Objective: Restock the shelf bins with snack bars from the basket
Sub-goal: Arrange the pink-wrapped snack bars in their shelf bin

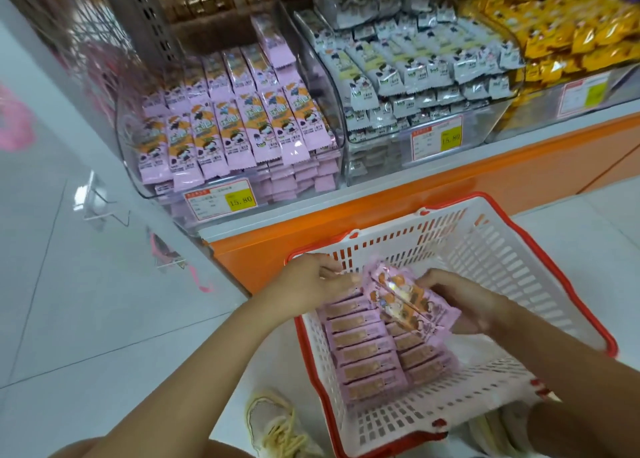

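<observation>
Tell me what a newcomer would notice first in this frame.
Both hands are in the red-rimmed white basket at bottom centre: the right hand holds a bundle of pink snack bars, and the left hand pinches its end. Above left, a clear shelf bin holds matching bars, with grey packs and yellow packs to its right.

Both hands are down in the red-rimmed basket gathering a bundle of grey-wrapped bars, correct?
No, not grey. The head view shows the left hand and right hand down in the red-rimmed basket gripping a bundle of pink-wrapped bars; the grey bars lie up in the middle shelf bin.
</observation>
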`<action>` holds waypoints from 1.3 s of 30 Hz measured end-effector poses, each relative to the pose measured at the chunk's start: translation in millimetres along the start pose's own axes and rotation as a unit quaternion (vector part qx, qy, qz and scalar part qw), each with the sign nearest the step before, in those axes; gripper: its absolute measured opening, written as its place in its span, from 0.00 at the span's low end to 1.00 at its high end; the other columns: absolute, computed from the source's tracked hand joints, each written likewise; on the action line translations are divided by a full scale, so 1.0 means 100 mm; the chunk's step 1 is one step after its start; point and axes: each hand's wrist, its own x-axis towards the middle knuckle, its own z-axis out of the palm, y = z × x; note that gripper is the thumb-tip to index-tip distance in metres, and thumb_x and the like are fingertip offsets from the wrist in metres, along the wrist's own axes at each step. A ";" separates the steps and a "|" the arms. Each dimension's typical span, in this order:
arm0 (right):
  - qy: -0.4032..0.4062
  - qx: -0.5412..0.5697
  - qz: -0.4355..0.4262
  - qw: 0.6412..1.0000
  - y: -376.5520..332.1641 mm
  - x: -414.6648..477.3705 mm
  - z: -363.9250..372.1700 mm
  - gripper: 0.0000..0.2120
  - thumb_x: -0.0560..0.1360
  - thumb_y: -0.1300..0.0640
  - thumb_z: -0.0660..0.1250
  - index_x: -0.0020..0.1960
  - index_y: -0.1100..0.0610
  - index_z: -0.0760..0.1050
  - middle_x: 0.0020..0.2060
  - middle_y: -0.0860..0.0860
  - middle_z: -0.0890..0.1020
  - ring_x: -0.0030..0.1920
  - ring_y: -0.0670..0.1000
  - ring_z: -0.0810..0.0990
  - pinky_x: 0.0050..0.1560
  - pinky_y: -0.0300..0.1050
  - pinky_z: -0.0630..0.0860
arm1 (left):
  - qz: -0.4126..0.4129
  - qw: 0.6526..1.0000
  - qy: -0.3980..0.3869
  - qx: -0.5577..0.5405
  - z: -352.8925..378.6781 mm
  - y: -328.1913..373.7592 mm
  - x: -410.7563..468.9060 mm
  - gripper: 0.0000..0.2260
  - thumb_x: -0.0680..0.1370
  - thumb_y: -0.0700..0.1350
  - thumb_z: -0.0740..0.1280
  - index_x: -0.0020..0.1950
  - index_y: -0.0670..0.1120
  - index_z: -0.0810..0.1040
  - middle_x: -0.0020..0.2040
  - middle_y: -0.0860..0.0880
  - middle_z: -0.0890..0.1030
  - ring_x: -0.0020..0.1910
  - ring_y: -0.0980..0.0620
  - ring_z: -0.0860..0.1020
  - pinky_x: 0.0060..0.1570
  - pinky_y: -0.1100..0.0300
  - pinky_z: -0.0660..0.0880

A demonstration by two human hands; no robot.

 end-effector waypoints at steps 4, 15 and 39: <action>-0.044 0.102 -0.050 0.993 0.00 0.02 0.28 0.33 0.59 0.57 0.79 0.61 0.68 0.76 0.54 0.66 0.80 0.48 0.62 0.82 0.46 0.53 0.80 | 0.056 0.992 -0.013 -0.116 -0.11 0.25 -0.20 0.12 0.73 0.54 0.69 0.42 0.45 0.77 0.37 0.55 0.78 0.38 0.54 0.82 0.34 0.69 0.70; 0.080 -0.256 -0.305 0.914 -0.76 -0.15 1.14 0.23 0.66 0.40 0.74 0.58 0.47 0.81 0.51 0.48 0.84 0.52 0.49 0.82 0.57 0.51 0.77 | 0.051 0.919 0.162 -0.357 -0.70 0.50 -0.58 0.09 0.73 0.46 0.72 0.37 0.43 0.77 0.30 0.50 0.82 0.24 0.55 0.78 0.26 0.66 0.76; 0.482 -0.754 -0.241 0.375 -2.43 1.44 2.56 0.18 0.81 0.49 0.53 0.63 0.56 0.74 0.60 0.56 0.77 0.63 0.58 0.72 0.65 0.51 0.63 | 0.112 0.865 0.488 0.024 -1.31 -0.01 -0.53 0.07 0.76 0.42 0.66 0.50 0.43 0.83 0.51 0.47 0.82 0.53 0.48 0.77 0.56 0.53 0.74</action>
